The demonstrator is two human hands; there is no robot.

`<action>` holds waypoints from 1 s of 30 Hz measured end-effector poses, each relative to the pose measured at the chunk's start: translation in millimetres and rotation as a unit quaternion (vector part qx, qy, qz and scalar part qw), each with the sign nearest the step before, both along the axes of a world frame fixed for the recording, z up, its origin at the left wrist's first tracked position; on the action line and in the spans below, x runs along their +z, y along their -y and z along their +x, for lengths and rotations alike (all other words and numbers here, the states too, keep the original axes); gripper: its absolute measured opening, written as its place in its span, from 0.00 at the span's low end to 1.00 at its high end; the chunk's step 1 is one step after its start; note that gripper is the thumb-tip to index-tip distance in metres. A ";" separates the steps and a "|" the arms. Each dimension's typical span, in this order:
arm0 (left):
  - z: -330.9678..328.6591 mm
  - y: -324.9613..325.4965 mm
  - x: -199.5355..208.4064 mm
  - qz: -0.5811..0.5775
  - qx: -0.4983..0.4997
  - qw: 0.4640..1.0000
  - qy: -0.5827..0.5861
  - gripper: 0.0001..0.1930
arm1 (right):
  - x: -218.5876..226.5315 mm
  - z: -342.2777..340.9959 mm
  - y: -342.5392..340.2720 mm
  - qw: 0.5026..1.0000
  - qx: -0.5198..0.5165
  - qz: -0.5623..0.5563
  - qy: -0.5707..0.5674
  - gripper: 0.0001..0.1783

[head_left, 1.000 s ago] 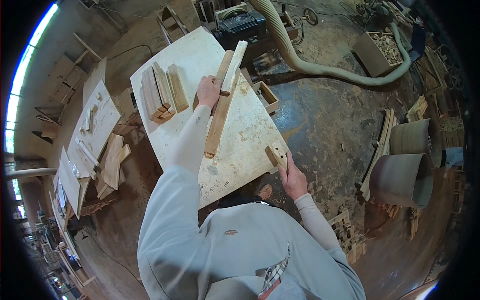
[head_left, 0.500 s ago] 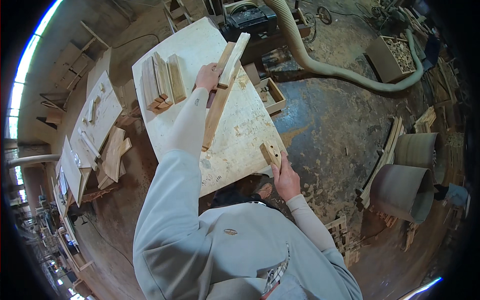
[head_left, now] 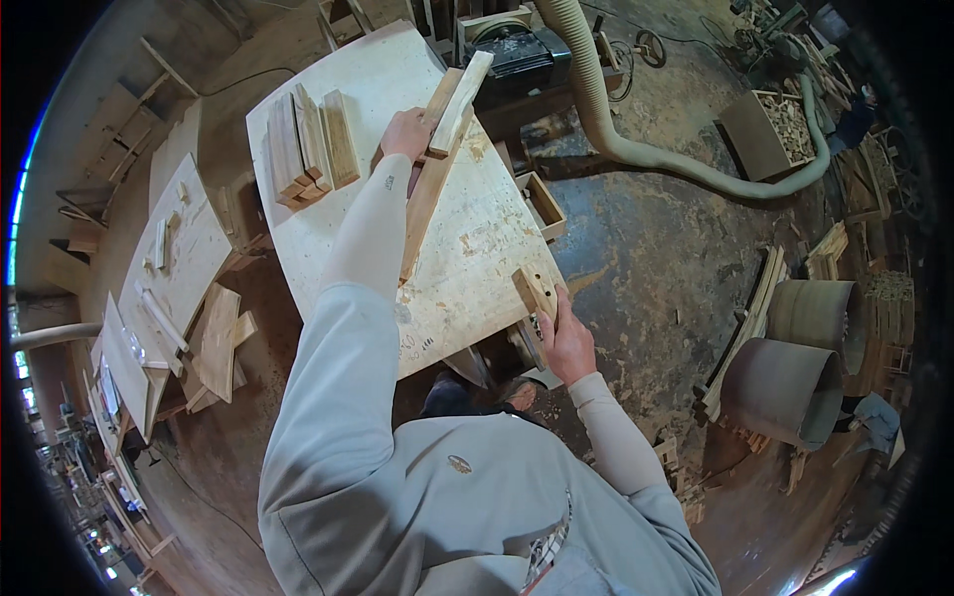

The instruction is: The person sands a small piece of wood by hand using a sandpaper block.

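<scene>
My right hand (head_left: 569, 343) is closed around a short wooden block (head_left: 537, 289) with dark round holes in its face. It holds the block at the near right corner of the pale worktable (head_left: 467, 243). At the far side, my left hand (head_left: 405, 134) is bent against a long brown wooden strip (head_left: 429, 211). Its fingertips are partly hidden, so what they grip does not show. A paler wooden bar (head_left: 461, 107) lies along the strip's far end, right of that hand. Several wooden pieces (head_left: 310, 149) stand grouped on the table, left of my left hand.
Beyond the table sit a dark motor (head_left: 517, 55) and a thick ribbed hose (head_left: 646, 154). An open wooden drawer (head_left: 542, 207) juts out at the table's right. Two large drums (head_left: 783, 389) and a box of wood scraps (head_left: 765, 129) stand right. Another panel-topped table (head_left: 164, 243) is left.
The view has shifted slightly, and a wheel under the table's near edge now shows more. The block in my right hand has turned a little, baring more of its holes. My left hand stays by the strip.
</scene>
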State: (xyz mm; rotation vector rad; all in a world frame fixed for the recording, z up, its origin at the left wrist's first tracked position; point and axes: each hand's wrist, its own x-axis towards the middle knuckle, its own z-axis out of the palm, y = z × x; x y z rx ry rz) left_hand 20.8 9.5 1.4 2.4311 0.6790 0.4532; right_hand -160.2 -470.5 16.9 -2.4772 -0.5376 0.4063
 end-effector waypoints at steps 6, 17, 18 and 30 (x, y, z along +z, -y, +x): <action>0.8 -10.4 -5.5 0.020 0.009 1.000 0.006 0.23 | -10.3 0.0 -2.7 1.000 -0.003 0.006 0.000 0.37; 5.4 -15.2 -5.2 0.017 0.006 1.000 -0.026 0.22 | -3.4 -4.3 -6.7 0.999 -0.030 -0.002 -0.011 0.36; 6.6 -21.3 -4.7 0.026 0.000 0.999 -0.027 0.22 | -2.7 -4.2 -7.8 1.000 -0.023 -0.003 -0.004 0.36; 3.2 -3.6 -6.7 -0.091 -0.029 0.994 0.056 0.22 | 1.4 -2.3 1.6 0.999 -0.037 0.018 0.033 0.33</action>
